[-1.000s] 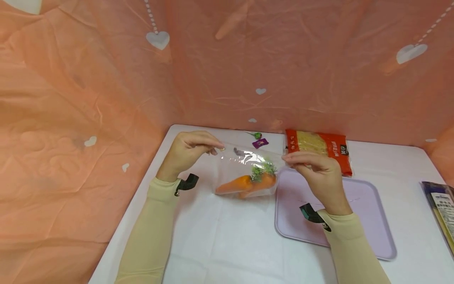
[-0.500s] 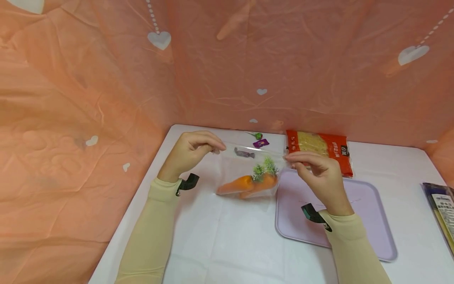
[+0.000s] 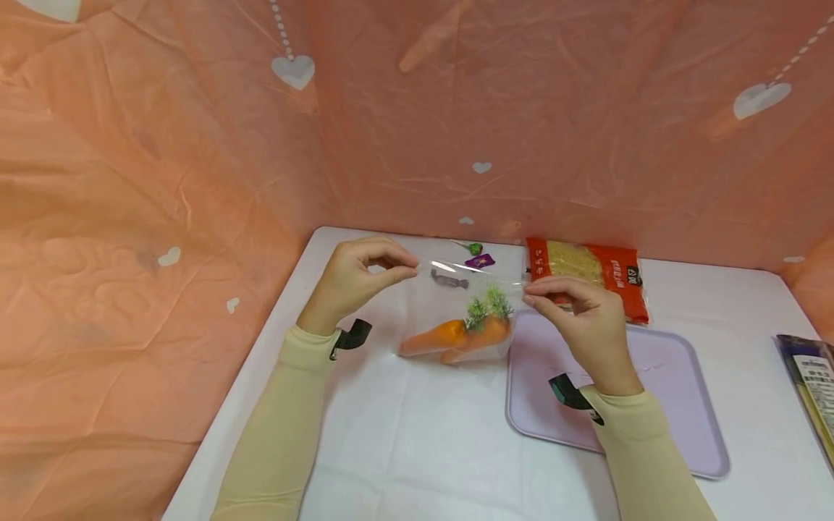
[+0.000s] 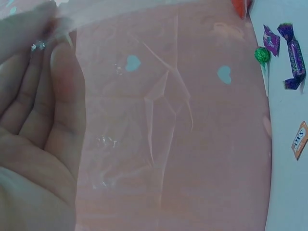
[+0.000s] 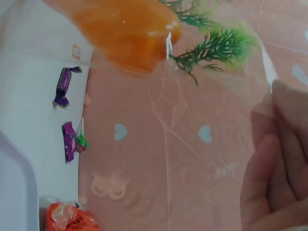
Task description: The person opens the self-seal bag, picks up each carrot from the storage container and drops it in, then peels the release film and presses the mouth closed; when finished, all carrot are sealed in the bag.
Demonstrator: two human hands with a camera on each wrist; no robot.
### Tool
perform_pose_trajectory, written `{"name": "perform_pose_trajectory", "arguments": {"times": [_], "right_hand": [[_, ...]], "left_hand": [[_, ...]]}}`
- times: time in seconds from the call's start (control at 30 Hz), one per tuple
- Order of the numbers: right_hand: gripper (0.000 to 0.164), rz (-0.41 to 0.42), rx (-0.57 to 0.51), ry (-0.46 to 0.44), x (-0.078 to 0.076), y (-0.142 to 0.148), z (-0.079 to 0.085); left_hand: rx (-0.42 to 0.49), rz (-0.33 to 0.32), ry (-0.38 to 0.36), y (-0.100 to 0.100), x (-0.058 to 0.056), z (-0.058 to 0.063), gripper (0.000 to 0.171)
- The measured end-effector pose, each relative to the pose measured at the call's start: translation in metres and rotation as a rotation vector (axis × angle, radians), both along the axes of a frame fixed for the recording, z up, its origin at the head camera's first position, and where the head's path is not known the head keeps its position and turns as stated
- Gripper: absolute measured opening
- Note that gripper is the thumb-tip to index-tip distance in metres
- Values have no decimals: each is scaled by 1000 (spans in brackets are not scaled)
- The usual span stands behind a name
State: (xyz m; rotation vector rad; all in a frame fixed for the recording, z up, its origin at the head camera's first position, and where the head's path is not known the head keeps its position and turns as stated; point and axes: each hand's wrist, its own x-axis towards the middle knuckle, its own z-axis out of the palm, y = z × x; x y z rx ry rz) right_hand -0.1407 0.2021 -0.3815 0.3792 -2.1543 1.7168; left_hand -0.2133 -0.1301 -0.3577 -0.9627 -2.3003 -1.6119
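A clear plastic bag hangs between both hands over the white table, its top edge stretched nearly straight. Inside lie two orange carrots with feathery green tops. My left hand pinches the bag's upper left corner between thumb and fingers. At the upper right corner my right hand pinches the film between thumb and forefinger. In the right wrist view, a carrot shows large through the film beside the right hand. Through the bag, a dark purple wrapped candy is visible.
A lilac tray lies under the right forearm. Behind it is a red packet with yellowish contents. A green lollipop and a purple candy lie at the back. A dark package is at the right edge.
The left hand has shifted slightly right, its thumb now straighter against the fingers. The crinkled glare on the bag's upper part has given way to a smoother film. The carrots remain inside.
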Motion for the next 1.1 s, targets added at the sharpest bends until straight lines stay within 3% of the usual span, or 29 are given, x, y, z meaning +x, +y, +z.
{"name": "perform_pose_trajectory", "arguments": {"times": [0.17, 0.4, 0.63, 0.83, 0.97, 1.1], "right_hand": [[16, -46, 52, 2, -1, 0, -1], [17, -50, 94, -5, -3, 4, -2], [17, -54, 107, -73, -1, 7, 4], [18, -18, 93, -91, 2, 9, 9], [19, 32, 61, -115, -1, 8, 5], [18, 17, 107, -208, -8, 7, -7]], "left_hand": [[-10, 9, -19, 0, -3, -4, 12], [-11, 16, -72, 6, 2, -2, 14], [21, -50, -185, 8, 11, 6, 15], [29, -114, -225, 2, 13, 10, 16], [25, -123, -289, -3, 8, 4, 14], [12, -103, -416, -4, -5, -15, 17]]}}
